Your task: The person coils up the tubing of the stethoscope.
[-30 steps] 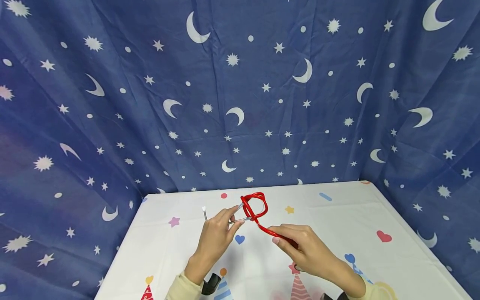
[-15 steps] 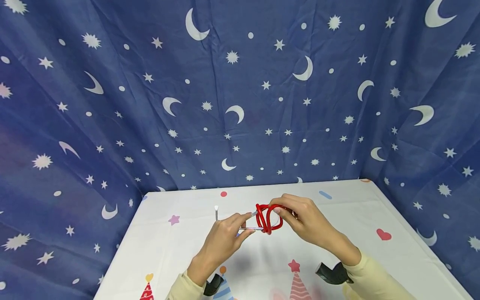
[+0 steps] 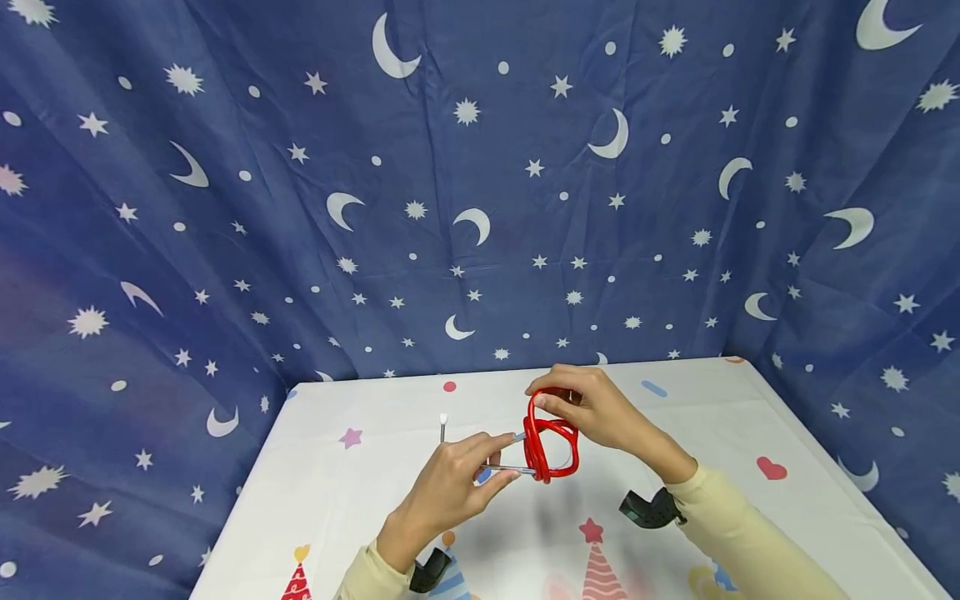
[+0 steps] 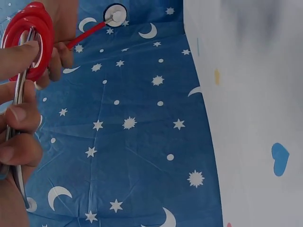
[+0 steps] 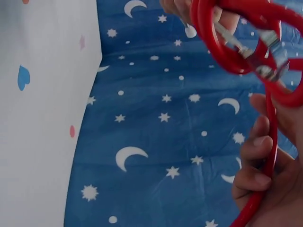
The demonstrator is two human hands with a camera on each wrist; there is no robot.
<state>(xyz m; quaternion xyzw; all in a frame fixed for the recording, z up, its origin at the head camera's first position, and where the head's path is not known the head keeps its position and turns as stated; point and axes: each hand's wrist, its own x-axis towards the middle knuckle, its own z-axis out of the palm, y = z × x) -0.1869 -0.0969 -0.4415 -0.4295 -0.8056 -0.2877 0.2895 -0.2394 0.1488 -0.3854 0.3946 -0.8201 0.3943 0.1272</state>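
A stethoscope with red tubing (image 3: 533,454) is held above the table in both hands. My left hand (image 3: 452,482) grips its metal ear tubes (image 3: 508,468), and a white ear tip (image 3: 443,418) sticks up behind that hand. The tubing is wound in several loops just right of the left fingertips. My right hand (image 3: 600,408) pinches a strand at the top of the coil. In the right wrist view, red tube (image 5: 271,161) runs down across the curled right fingers. The round chest piece (image 4: 116,15) hangs from a short red length past the right hand in the left wrist view.
Below the hands is a table with a white cloth (image 3: 360,500) printed with party hats, hearts and stars. A blue curtain (image 3: 525,208) with moons and stars stands behind it and along both sides. A black wrist camera mount (image 3: 648,508) sits on the right forearm.
My right hand has moved up and to the left, from the tubing's lower free part to the top of the coil, wrapping more loops. My left hand has shifted slightly right, still holding the ear tubes.
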